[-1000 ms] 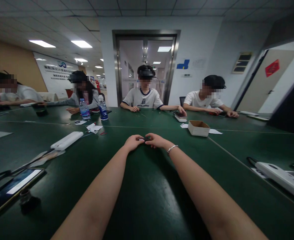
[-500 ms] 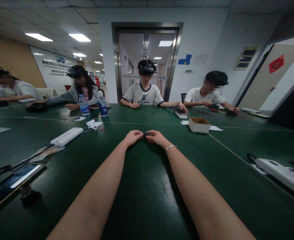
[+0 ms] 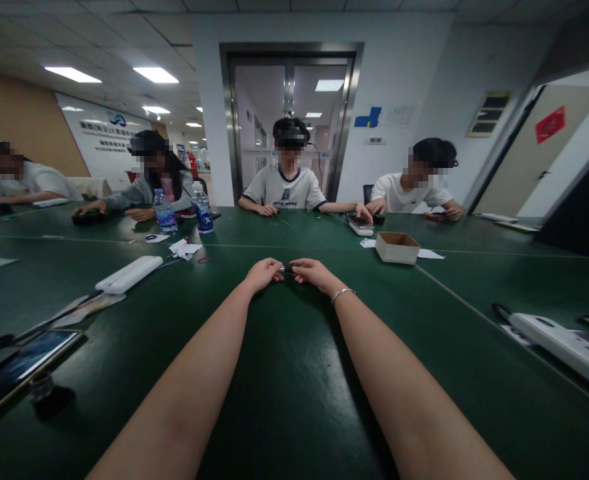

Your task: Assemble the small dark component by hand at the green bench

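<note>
Both my arms reach straight out over the dark green table (image 3: 284, 373). My left hand (image 3: 263, 273) and my right hand (image 3: 314, 272) meet fingertip to fingertip, each pinching one end of a small dark object (image 3: 287, 269) held just above the tabletop. The object is too small to name. A thin silver bracelet (image 3: 343, 293) circles my right wrist.
A brown cardboard box (image 3: 397, 247) stands to the right, a white power strip (image 3: 128, 273) to the left and another (image 3: 564, 347) at far right. Two water bottles (image 3: 203, 212) stand further back. A tablet (image 3: 19, 370) lies at near left. Several people sit across the table.
My hands have stayed pinched together on the small object, and sit slightly higher in the picture as my head tilted. The people opposite shifted their hands a little.
</note>
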The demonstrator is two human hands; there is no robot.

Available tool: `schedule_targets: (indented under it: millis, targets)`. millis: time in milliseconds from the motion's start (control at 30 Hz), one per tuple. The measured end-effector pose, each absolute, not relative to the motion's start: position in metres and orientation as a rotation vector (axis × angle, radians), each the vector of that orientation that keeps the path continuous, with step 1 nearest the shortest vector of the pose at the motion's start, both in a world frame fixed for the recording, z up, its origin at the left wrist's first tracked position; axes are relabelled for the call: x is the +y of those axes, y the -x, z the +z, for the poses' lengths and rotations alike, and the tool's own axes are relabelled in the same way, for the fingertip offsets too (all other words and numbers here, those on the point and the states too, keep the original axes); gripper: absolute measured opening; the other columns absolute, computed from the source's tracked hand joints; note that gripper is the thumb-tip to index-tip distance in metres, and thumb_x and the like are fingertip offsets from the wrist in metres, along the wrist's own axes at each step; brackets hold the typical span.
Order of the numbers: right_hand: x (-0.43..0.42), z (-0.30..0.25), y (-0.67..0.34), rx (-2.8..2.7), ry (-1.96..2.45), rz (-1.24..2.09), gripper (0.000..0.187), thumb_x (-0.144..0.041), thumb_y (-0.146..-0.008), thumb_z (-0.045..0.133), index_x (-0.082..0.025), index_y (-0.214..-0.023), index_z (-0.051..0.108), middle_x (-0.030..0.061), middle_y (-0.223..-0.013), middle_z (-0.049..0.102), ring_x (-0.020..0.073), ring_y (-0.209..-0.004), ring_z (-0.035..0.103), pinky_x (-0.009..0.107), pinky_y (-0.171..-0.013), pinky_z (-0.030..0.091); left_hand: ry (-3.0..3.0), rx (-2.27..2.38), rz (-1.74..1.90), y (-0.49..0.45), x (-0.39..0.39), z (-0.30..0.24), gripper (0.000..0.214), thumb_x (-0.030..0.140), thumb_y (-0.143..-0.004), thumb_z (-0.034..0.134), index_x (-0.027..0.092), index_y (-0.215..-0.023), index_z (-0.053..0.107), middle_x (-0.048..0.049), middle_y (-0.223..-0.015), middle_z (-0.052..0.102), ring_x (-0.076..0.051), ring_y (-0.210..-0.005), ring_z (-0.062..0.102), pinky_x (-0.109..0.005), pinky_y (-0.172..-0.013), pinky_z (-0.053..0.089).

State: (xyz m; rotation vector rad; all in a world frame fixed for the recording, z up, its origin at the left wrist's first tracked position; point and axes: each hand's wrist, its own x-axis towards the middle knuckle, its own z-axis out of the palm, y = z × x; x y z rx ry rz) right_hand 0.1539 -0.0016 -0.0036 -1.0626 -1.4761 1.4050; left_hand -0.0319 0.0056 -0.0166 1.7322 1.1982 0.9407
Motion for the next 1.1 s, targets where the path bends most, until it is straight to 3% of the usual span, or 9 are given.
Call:
schedule_targets:
  millis: [433, 900, 1100]
  targets:
    - [-0.0016, -0.0044, -0.1561, -1.423, 1.041, 1.431, 0.02, -0.002, -0.081, 0.058, -0.009, -0.099, 0.061, 0.0013, -0.063, 0.062, 0.0057, -0.049, 0.057, 0.013, -0.05, 0.051, -1.721, 1.212, 0.923, 0.0322, 0.0051, -0.016, 0.034, 0.047, -0.081, 0.047, 0.014, -0.089, 0.056, -0.0056, -0.073, 0.068, -0.013, -0.064, 0.06, -0.026, -0.065, 0.044]
    - [-0.0003, -0.0054, -0.1564, -1.402, 1.044, 1.452, 0.017, -0.002, -0.083, 0.057, -0.007, -0.099, 0.059, 0.0022, -0.06, 0.063, 0.0059, -0.047, 0.056, 0.013, -0.051, 0.051, -1.715, 1.117, 1.013, 0.0326, 0.0011, -0.0119, 0.025, 0.029, -0.07, 0.065, 0.014, -0.089, 0.056, -0.0023, -0.075, 0.063, -0.012, -0.067, 0.056, -0.024, -0.064, 0.043]
    - [0.0019, -0.0072, -0.1566, -1.386, 1.033, 1.454, 0.018, 0.0, -0.083, 0.054, -0.006, -0.1, 0.058, 0.0019, -0.058, 0.062, 0.0049, -0.045, 0.056, 0.011, -0.049, 0.05, -1.648, 1.179, 0.99, 0.0304, 0.0039, -0.0134, 0.025, 0.035, -0.082, 0.049, 0.013, -0.094, 0.056, -0.0029, -0.073, 0.062, -0.01, -0.06, 0.053, -0.023, -0.059, 0.041]
